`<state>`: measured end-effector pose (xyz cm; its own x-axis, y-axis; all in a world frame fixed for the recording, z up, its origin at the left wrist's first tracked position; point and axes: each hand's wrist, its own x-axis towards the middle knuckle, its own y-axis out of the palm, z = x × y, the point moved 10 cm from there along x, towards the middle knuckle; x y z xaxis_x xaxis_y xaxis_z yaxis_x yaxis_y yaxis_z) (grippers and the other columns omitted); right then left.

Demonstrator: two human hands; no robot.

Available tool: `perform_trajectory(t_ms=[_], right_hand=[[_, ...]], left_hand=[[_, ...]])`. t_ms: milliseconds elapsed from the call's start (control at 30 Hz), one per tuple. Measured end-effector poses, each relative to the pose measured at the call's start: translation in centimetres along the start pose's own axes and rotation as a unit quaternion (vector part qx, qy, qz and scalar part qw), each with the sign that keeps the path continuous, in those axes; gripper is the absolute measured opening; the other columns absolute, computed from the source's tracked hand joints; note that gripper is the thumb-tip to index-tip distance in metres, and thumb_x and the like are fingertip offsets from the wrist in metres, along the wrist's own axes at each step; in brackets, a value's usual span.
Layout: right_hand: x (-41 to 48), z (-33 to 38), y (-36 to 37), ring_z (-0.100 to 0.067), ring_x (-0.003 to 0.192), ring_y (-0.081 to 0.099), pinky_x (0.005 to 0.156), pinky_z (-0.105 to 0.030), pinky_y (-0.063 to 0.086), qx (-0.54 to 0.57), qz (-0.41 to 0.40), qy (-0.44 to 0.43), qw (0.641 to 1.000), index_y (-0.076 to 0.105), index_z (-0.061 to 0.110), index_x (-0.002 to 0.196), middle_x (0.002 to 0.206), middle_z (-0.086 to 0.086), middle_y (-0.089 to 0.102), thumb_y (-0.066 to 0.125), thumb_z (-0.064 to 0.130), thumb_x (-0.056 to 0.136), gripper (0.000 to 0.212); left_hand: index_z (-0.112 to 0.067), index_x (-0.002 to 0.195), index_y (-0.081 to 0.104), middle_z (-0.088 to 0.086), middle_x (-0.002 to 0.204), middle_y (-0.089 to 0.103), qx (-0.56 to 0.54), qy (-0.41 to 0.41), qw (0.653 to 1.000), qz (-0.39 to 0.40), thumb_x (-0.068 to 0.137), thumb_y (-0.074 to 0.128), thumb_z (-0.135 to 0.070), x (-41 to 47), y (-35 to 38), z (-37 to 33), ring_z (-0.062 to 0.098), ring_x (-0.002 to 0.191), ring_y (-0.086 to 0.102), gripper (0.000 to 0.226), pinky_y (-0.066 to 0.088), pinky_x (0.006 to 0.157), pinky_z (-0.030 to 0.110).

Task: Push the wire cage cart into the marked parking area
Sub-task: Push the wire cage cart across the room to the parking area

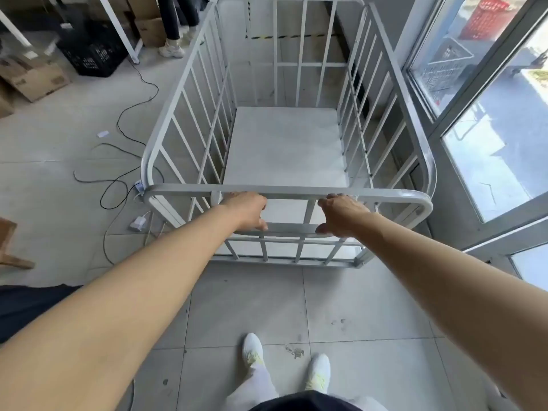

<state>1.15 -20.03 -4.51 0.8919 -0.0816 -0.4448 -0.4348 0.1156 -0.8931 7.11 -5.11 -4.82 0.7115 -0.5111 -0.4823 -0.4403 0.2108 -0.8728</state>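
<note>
A white wire cage cart [181, 93] with barred sides and an empty flat floor stands right in front of me on the tiled floor. My left hand [247, 210] and my right hand [341, 213] both grip the cart's near top rail, about a forearm's width apart, arms stretched out. A strip of yellow-and-black tape [264, 37] shows on the floor beyond the cart's far end, seen through the bars.
Black cables [130, 111] and a white adapter [138, 223] lie on the floor left of the cart. Cardboard boxes [35, 80] and a black crate [92, 53] sit at the far left. A person's legs [172, 28] stand behind. Glass doors [489, 137] run along the right.
</note>
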Motion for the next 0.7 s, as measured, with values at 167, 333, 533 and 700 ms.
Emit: perform_trajectory(t_ms=[167, 333, 533, 700], right_hand=[[0.7, -1.1, 1.5, -0.028, 0.133, 0.039, 0.111, -0.037, 0.032, 0.009, 0.0, 0.005, 1.0, 0.05, 0.008, 0.13, 0.137, -0.011, 0.047, 0.067, 0.043, 0.083, 0.06], [1.4, -2.6, 2.9, -0.026, 0.134, 0.035, 0.11, -0.035, 0.031, 0.01, -0.002, 0.015, 1.0, 0.049, 0.008, 0.129, 0.138, -0.01, 0.045, 0.066, 0.046, 0.083, 0.062], [1.9, -3.8, 4.8, -0.025, 0.137, 0.03, 0.111, -0.034, 0.03, 0.019, 0.011, 0.03, 0.999, 0.048, 0.007, 0.13, 0.136, -0.009, 0.045, 0.064, 0.047, 0.084, 0.063], [2.6, -4.4, 5.5, -0.025, 0.146, 0.018, 0.113, -0.037, 0.031, 0.039, 0.016, 0.043, 0.998, 0.048, 0.002, 0.13, 0.137, -0.012, 0.044, 0.064, 0.042, 0.085, 0.062]], left_hand=[[-0.009, 0.119, 0.058, 0.008, 0.125, 0.061, 0.011, 0.0, 1.0, 0.023, 0.083, 0.066, -0.046, 1.4, 2.1, 0.0, 0.03, 0.115, 0.057, 0.052, 0.047, 0.096, 0.04], [-0.007, 0.116, 0.059, 0.009, 0.117, 0.063, 0.001, -0.001, 0.999, 0.034, 0.085, 0.065, -0.044, 2.7, 3.5, -0.9, 0.03, 0.109, 0.059, 0.048, 0.046, 0.084, 0.036], [-0.006, 0.101, 0.059, 0.01, 0.106, 0.064, -0.027, -0.006, 0.999, 0.039, 0.088, 0.063, -0.042, 3.6, 5.5, -1.1, 0.031, 0.102, 0.059, 0.038, 0.038, 0.072, 0.032], [-0.007, 0.082, 0.059, 0.011, 0.104, 0.067, -0.047, -0.014, 0.998, 0.028, 0.087, 0.065, -0.037, 4.0, 5.4, -0.9, 0.033, 0.102, 0.06, 0.032, 0.04, 0.076, 0.033]])
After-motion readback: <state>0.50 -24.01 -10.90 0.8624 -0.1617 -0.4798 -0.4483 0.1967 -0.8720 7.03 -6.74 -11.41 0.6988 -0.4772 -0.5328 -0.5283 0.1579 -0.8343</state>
